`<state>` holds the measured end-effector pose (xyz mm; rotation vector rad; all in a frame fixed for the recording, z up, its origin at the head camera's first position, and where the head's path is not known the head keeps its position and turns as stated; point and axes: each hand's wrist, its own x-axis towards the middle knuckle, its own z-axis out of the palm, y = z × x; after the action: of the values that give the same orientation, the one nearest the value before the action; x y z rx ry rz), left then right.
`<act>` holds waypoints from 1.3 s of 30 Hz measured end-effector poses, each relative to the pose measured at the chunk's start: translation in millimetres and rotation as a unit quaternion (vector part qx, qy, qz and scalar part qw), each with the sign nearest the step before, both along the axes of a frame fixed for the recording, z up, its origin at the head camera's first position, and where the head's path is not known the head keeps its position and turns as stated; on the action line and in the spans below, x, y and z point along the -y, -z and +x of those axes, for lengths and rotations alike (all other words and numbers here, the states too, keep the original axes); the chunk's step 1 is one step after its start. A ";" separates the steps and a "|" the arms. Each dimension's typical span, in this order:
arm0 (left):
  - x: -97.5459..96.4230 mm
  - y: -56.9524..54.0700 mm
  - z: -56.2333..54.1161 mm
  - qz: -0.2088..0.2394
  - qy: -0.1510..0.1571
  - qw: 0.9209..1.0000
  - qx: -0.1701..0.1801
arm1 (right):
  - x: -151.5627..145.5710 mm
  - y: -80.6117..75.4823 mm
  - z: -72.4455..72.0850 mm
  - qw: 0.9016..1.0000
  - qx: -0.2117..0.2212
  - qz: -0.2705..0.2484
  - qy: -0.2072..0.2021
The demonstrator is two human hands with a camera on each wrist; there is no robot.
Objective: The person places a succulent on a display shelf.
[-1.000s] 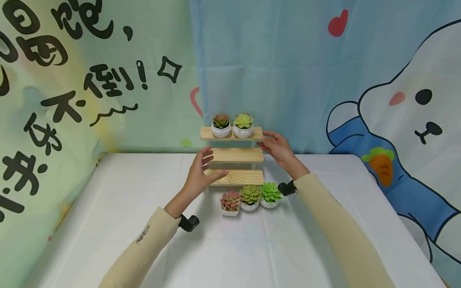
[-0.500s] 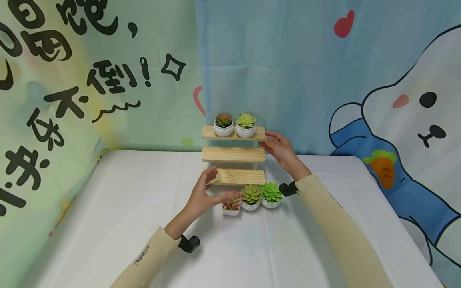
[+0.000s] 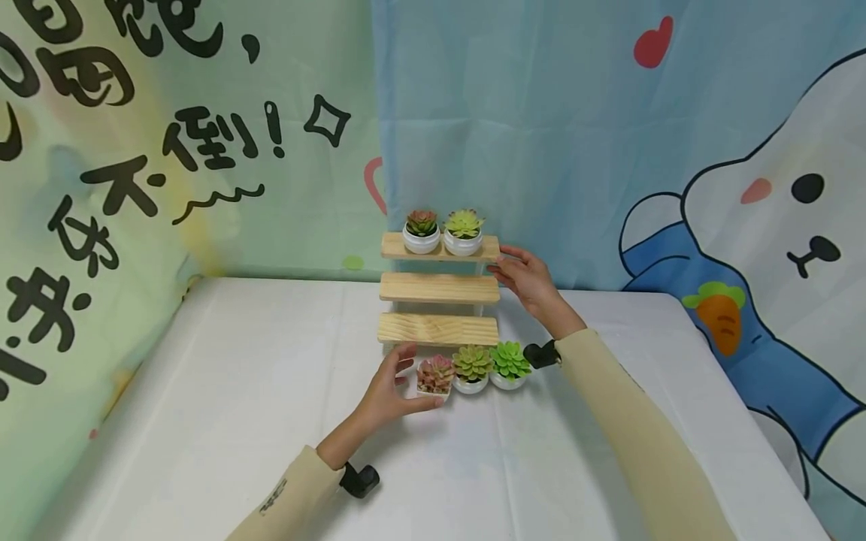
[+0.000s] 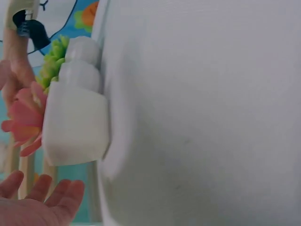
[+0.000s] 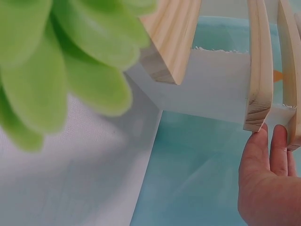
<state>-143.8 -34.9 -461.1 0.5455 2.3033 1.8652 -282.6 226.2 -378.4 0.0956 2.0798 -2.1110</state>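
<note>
My left hand (image 3: 387, 394) reaches around the pink succulent (image 3: 436, 373), fingers spread on its far left side and thumb across its front. In the left wrist view the fingers (image 4: 66, 200) stand apart from its white square pot (image 4: 75, 125). Beside it are an olive-green succulent (image 3: 472, 364) and a bright green succulent (image 3: 510, 361), both in round white pots. At the right side of a three-tier wooden shelf (image 3: 438, 329), my right hand (image 3: 532, 284) touches the ends of the upper boards with its fingertips, as the right wrist view also shows.
On the top board stand a reddish succulent (image 3: 422, 223) and a yellow-green succulent (image 3: 463, 224) in white pots. A white cloth covers the table (image 3: 203, 406). Printed curtains (image 3: 514, 113) hang behind and beside it.
My left hand has moved down from the shelf's left side to the pink succulent in front. My right hand has stayed at the shelf's right side. The camera view has shifted slightly.
</note>
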 end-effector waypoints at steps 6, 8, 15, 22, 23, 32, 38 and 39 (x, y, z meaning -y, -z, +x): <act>-2.3 10.6 -2.2 0.002 0.019 0.999 0.028 | 1.7 0.3 0.5 1.000 0.000 -0.010 0.005; -3.1 13.6 -3.8 -0.009 0.018 0.999 0.029 | 2.9 1.0 0.3 1.000 -0.005 0.000 0.004; -4.8 14.5 -9.6 -0.025 0.012 1.000 0.012 | 7.4 1.7 0.8 0.999 -0.035 0.039 0.004; -3.9 13.3 -10.9 -0.036 0.015 0.999 0.003 | 8.9 -2.0 2.2 0.998 -0.036 0.045 0.001; -3.8 13.0 -10.8 -0.037 0.015 0.999 0.002 | 9.0 -2.5 2.4 0.999 -0.033 0.042 0.001; -3.3 5.8 -10.8 -0.035 0.009 0.999 0.013 | 6.8 -3.2 1.6 0.999 -0.018 0.035 0.005; -1.2 -3.4 -14.8 -0.012 -0.003 0.999 0.040 | 4.3 -0.3 0.4 0.999 -0.013 0.032 0.008; -0.7 -4.9 -15.6 -0.007 -0.007 0.999 0.044 | 3.9 0.2 0.3 0.999 -0.012 0.030 0.008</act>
<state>-159.4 -34.2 -456.2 0.4381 2.2676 1.8379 -282.3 222.4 -378.6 0.0962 2.1639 -2.0684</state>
